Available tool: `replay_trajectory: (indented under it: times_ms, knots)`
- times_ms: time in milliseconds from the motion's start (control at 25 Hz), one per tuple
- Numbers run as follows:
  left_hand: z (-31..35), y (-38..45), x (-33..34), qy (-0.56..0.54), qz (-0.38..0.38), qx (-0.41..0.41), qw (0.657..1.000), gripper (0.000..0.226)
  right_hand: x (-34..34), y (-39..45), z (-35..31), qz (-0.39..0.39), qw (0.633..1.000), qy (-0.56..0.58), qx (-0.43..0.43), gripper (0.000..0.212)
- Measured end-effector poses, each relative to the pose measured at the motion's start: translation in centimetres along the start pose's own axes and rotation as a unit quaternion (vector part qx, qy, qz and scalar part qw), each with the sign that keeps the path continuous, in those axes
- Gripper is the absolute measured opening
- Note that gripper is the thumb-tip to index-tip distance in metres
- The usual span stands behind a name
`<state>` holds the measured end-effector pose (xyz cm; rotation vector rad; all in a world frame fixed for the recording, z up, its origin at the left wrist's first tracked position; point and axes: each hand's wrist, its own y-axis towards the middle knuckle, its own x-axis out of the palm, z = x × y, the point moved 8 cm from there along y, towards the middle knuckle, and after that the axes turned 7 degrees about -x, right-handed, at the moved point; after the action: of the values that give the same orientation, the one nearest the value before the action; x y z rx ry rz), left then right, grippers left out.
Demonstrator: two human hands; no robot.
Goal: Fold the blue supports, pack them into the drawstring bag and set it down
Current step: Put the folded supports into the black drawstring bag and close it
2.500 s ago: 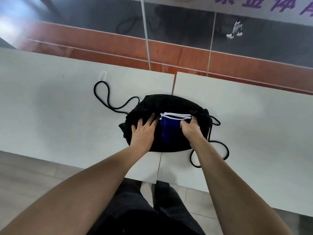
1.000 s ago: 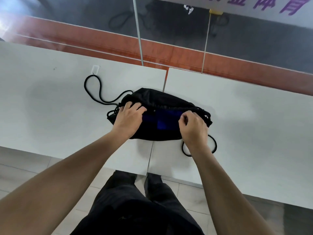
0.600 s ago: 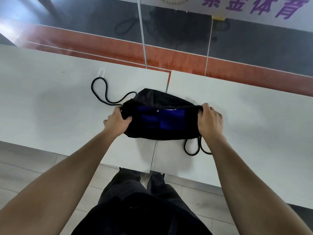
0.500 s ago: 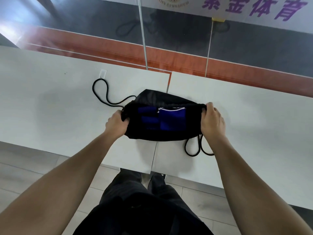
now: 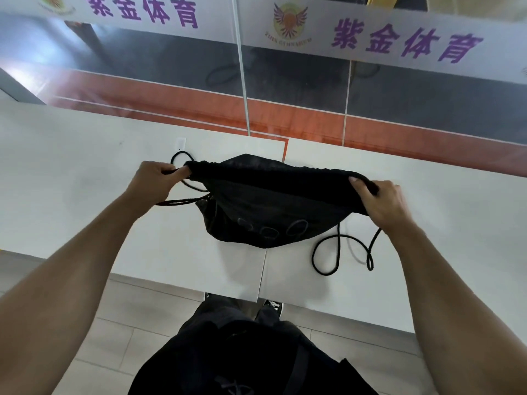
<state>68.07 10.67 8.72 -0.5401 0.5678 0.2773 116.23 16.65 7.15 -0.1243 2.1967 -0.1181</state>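
Head view shows the black fabric drawstring bag (image 5: 273, 206) held taut between both hands above the white counter (image 5: 71, 172), its lower body sagging down toward the surface. No blue shows anywhere, so the supports are presumably inside. The left hand (image 5: 155, 181) pinches the gathered corner of the bag's mouth along with a strand of black cord (image 5: 182, 199); the right hand (image 5: 383, 202) is curled tight around the opposite corner. Pulling the two ends apart looks like a way to draw the mouth closed. A loop of the black cord trails on the counter below the right hand. Beyond the counter, white banners (image 5: 399, 38) carry purple characters 紫金体育 and a winged emblem whose small lettering is too blurred to read.
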Motion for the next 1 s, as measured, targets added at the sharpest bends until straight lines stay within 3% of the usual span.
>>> replay_trajectory:
  times_ms: [160,280,400,480,560,640,720,840,1000]
  knots:
    - [-1.0,1.6,-1.2,-0.251,0.011,-0.079,0.965,0.041,-0.6,-0.2,0.9,-0.004,1.0,0.026,0.01,0.082]
    - [-4.2,2.6,-3.5,-0.37,0.077,-0.155,0.913,0.028,-2.9,-0.7,5.0,0.073,0.995,-0.021,0.068,0.077]
    - [-7.3,2.8,-6.1,-0.254,0.191,-0.182,0.931,0.039,-4.8,-2.0,9.6,0.142,0.973,-0.095,0.153,0.065]
    - [-7.3,3.1,-5.6,-0.101,0.223,-0.17,0.955,0.039,-3.9,-2.1,10.5,0.133,0.966,-0.11,0.191,0.06]
    - [-5.5,2.7,-3.5,0.058,0.231,-0.136,0.962,0.036,-2.0,-1.3,9.2,0.109,0.965,-0.163,0.174,0.054]
    - [-1.8,1.9,-0.2,0.208,0.231,0.018,0.95,0.037,0.4,-0.5,5.9,0.108,0.975,-0.167,0.095,0.043]
    - [0.5,1.0,5.1,0.294,0.142,0.174,0.929,0.044,4.0,-0.1,1.5,0.063,0.993,-0.102,-0.002,0.034]
    - [-1.0,0.8,9.5,0.301,0.045,0.159,0.939,0.041,8.1,-1.1,-3.4,0.004,0.995,-0.082,-0.065,0.037]
    - [-0.8,-1.5,9.8,0.166,0.099,0.128,0.973,0.025,8.3,-2.0,-4.0,0.005,0.999,-0.047,-0.019,0.059]
